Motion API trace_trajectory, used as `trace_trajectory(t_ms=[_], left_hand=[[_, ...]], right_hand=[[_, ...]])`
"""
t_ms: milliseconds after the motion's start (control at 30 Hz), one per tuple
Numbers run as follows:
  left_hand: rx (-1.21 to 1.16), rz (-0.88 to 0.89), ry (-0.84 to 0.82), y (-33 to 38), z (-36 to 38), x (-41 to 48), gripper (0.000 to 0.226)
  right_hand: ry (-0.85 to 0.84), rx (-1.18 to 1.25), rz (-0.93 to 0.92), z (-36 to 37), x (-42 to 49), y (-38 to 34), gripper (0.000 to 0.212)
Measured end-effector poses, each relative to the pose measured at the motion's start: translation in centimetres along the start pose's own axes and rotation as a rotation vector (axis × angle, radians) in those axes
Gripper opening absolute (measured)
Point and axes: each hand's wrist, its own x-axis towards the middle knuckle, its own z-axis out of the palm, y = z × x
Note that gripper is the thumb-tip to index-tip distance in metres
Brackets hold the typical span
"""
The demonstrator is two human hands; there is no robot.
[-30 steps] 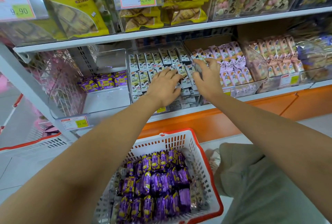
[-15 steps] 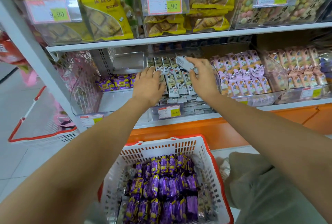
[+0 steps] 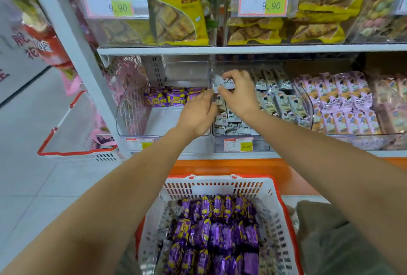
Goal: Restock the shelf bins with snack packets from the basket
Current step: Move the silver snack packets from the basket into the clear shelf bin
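A white basket with a red rim (image 3: pixel 222 183) sits low in front of me, holding several purple snack packets (image 3: pixel 218 230). On the lower shelf a clear bin (image 3: pixel 233 138) holds rows of grey-white packets. My right hand (image 3: pixel 237 96) pinches one grey-white packet (image 3: pixel 228 83) over the bin's left end. My left hand (image 3: pixel 198 114) reaches beside it, fingertips at the divider wall between this bin and the left clear bin (image 3: pixel 136 125), which holds a few purple packets (image 3: pixel 174 97) at its back. I cannot tell whether the left fingers hold anything.
Pink-purple packets (image 3: pixel 343 103) fill the bin to the right. Yellow biscuit bags (image 3: pixel 180 10) and price tags stand on the shelf above. A second red-rimmed basket (image 3: pixel 77 142) sits on the floor at left. My knee (image 3: pixel 330 237) is beside the basket.
Both hands have shifted left along the grey-white packets' bin. My right hand carried its packet to the bin's left end, and my left hand moved from lying on the packets to the divider.
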Motion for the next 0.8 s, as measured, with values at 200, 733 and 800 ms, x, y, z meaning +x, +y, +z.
trace_trajectory(t_ms=[200,733,800], left_hand=[[-0.052,-0.01,0.017,-0.6,-0.2,-0.2,0.046],[0.005,0.072,0.336,0.9,0.8,-5.6,0.02],[-0.002,0.081,0.347,1.5,1.9,-7.3,0.016]], right_hand=[[-0.292,-0.036,0.06,0.3,0.5,-0.4,0.05],[-0.022,0.067,-0.197,-3.8,-7.1,0.3,0.023],[-0.04,0.07,-0.189,-4.3,-9.8,1.2,0.02]])
